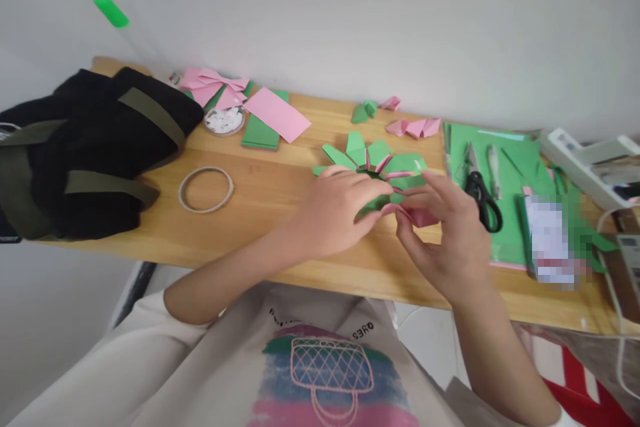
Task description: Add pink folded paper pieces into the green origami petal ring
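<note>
Left hand [333, 210] gripped the green rosette [373, 160], fingers together; right hand [445, 233], at three o'clock, pinched a pink fold [424, 216]. A tug could have sprung petals loose.

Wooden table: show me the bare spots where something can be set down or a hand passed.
Bare wood lies between the tape ring and the left hand, and along the back between the pink sheet and the paper flower. Crowded: the right end, with scissors on green sheets, and the left end, taken by the black bag.

Cream top [225, 353]; sleeves [150, 320] pushed up; print [330, 373] seemingly a handbag.
</note>
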Tool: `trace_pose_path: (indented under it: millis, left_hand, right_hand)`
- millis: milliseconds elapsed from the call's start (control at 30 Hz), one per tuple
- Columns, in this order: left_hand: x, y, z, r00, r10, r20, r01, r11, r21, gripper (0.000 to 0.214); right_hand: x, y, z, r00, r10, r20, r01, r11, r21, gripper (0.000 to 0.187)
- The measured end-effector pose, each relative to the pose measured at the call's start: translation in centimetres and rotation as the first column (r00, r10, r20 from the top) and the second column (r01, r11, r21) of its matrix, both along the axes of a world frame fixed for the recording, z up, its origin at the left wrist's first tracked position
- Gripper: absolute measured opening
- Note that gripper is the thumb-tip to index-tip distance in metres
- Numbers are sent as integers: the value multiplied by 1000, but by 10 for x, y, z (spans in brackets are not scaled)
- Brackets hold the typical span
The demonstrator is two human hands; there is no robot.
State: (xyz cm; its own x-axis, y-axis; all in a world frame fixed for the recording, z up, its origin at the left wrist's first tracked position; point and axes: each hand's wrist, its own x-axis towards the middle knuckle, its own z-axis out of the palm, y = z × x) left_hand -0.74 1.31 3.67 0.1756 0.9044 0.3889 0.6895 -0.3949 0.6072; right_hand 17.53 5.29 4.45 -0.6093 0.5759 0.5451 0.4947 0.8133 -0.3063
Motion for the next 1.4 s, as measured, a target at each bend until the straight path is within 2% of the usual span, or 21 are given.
trace_pose_path:
  millis: [100,200,267,433,567,667,767,900,967,1067,1167,1267,1400]
  left_hand:
    - [-5,14,8,991,-36,131,60,981,-186,19]
    - [-7,27,14,974,23,224,66,922,-381,16]
    - [-8,35,18,970,44,238,74,883,-464,15]
    - [-13,55,30,972,6,236,135,809,-572,18]
    - [-19,70,43,967,-58,249,209,739,-641,6]
    - [-23,79,54,961,-83,265,250,678,-691,3]
    - [-27,84,68,954,-90,285,278,618,-736,5]
    - [-28,77,85,954,-78,291,278,599,-751,4]
    - [-28,70,88,948,-78,308,299,552,-778,3]
    - [-25,54,86,928,-81,363,355,480,-802,5]
    - [-21,36,80,900,-81,429,422,417,-805,10]
    - [-15,17,77,885,-92,455,457,348,-819,10]
    - [-9,-6,76,886,-94,454,459,308,-833,13]
  right_hand:
    - [-4,6,5,999,-20,-41,18,999,-45,52]
    - [-8,12,8,998,-32,-53,27,994,-104,58]
    - [-10,15,10,998,-56,-36,51,989,-139,59]
    - [-13,29,19,997,-57,49,66,977,-204,50]
    - [-16,43,32,998,4,68,12,970,-242,51]
    - [-17,47,47,999,12,46,-2,975,-223,52]
    - [-13,40,68,999,-1,-43,-8,982,-191,47]
    - [-1,19,94,996,-37,-80,20,979,-203,27]
    - [5,8,102,999,-38,5,38,979,-198,17]
    - [11,-7,106,981,74,178,-33,974,-225,9]
    - [14,-19,105,947,187,263,-100,945,-311,9]
    - [15,-30,105,930,215,299,-104,932,-346,9]
    - [13,-42,106,905,292,311,-156,905,-396,14]
